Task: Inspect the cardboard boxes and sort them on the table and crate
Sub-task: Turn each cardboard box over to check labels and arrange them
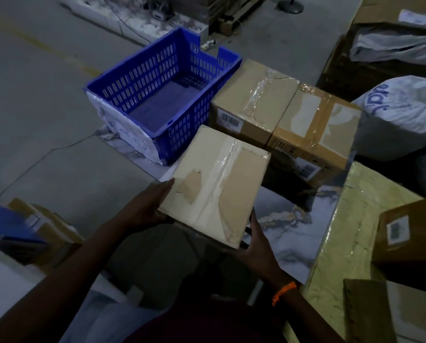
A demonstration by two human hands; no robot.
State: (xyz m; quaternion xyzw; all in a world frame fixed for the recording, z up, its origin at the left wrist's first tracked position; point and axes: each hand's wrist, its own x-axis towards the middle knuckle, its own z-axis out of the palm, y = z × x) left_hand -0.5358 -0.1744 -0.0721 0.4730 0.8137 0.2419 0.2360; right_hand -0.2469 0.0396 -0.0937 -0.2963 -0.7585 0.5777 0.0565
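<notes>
Cardboard box (216,184), pale and sealed with torn, wrinkled tape, is held in the air just off the near right corner of the blue crate (157,95), above the edge of the marbled desk (288,231). Its long axis runs away from the person, leaning slightly right, and the tape seam follows that axis; the top face tips toward the camera. The left hand (150,206) lies flat against the box's left side with its fingers straight. The right hand (256,243), with an orange wristband (283,292), cradles the near right corner with the thumb straight up the side; its fingers are hidden under the box, so their curl cannot be told. The crate stands on the desk with white wrap (122,129) over its near left wall. Against the crate's right wall sits a taped box with a barcode (251,102), and touching that, farther right of the crate, a darker taped box (315,125). Beyond these lies a white bag (404,115). Well to the near right of the crate, a labelled box (409,231) rests on a yellow wrapped slab (355,219).
</notes>
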